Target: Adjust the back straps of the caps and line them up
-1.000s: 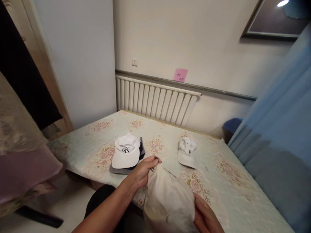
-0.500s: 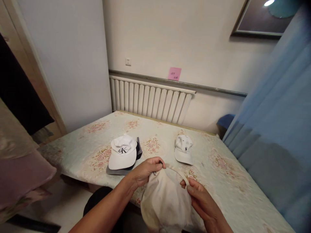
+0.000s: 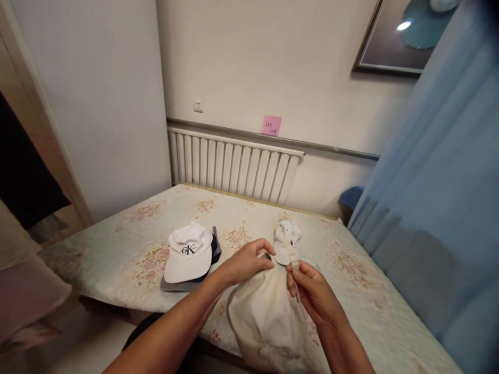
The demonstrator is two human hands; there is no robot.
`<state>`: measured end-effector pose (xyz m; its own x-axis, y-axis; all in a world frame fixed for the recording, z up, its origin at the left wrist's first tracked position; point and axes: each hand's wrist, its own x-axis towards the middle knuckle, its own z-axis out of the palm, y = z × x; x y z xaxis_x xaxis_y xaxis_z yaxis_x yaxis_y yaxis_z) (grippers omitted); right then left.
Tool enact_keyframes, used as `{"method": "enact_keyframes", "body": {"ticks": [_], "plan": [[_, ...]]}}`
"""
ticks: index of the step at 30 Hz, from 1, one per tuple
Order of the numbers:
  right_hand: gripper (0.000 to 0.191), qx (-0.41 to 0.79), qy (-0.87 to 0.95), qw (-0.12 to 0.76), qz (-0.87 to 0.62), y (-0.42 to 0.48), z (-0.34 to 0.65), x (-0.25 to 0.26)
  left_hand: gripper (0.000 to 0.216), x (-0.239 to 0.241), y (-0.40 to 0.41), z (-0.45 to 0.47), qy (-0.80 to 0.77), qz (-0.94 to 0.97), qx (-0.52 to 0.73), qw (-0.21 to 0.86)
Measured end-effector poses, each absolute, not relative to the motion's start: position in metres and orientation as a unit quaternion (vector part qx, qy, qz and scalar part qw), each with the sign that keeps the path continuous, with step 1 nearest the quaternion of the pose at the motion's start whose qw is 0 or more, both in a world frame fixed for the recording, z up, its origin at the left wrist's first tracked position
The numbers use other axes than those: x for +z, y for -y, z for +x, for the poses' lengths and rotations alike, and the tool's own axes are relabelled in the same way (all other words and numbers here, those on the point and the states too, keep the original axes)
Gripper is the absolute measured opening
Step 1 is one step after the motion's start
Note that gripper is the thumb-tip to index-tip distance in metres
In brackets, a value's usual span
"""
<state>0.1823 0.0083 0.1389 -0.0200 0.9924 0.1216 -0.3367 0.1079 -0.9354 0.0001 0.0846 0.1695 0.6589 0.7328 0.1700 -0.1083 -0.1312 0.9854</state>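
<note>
A cream baseball cap hangs between my hands at the bed's near edge, its back turned up. My left hand is closed on the cap's back edge, by a small dark metal buckle. With thumb and fingers, my right hand pinches the cap's strap, whose free end points up. Just beyond the hands lies a white cap with a small dark logo, partly covered by the strap. Left of my left arm, a white cap with black CK letters rests on darker grey and black caps.
The bed has a pale floral sheet. Behind it are a white radiator and a pink note on the wall. A blue curtain hangs on the right, and clothes hang on the left.
The strap, an arched band across the cap's back before, now stands apart from the left side, its end up in my right hand. Both hands have risen slightly in view.
</note>
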Motion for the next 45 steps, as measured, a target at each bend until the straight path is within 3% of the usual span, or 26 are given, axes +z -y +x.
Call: {"method": "enact_keyframes", "body": {"ticks": [11,18,23,32,39,42,45], "plan": [[0.022,0.532,0.432,0.614,-0.392,-0.013,0.166,0.162,0.047,0.18,-0.086,0.014,-0.189,0.695,0.291,0.63],[0.03,0.531,0.464,0.566,-0.427,-0.016,0.157,0.152,0.058,0.165,-0.084,0.02,-0.15,0.689,0.263,0.658],[0.03,0.548,0.468,0.556,-0.414,-0.015,0.157,0.144,0.044,0.162,-0.075,0.014,-0.193,0.703,0.281,0.624],[0.025,0.584,0.461,0.546,-0.385,-0.013,0.161,0.144,0.026,0.153,-0.06,0.015,-0.343,0.786,0.355,0.373],[0.026,0.586,0.447,0.562,-0.374,-0.01,0.161,0.145,0.012,0.14,-0.039,0.017,-0.344,0.789,0.436,0.26],[0.024,0.588,0.441,0.567,-0.37,-0.01,0.16,0.143,0.009,0.139,-0.038,0.015,-0.316,0.796,0.451,0.251],[0.022,0.585,0.432,0.581,-0.366,-0.009,0.159,0.138,0.01,0.138,-0.041,0.012,-0.302,0.77,0.464,0.316]]}}
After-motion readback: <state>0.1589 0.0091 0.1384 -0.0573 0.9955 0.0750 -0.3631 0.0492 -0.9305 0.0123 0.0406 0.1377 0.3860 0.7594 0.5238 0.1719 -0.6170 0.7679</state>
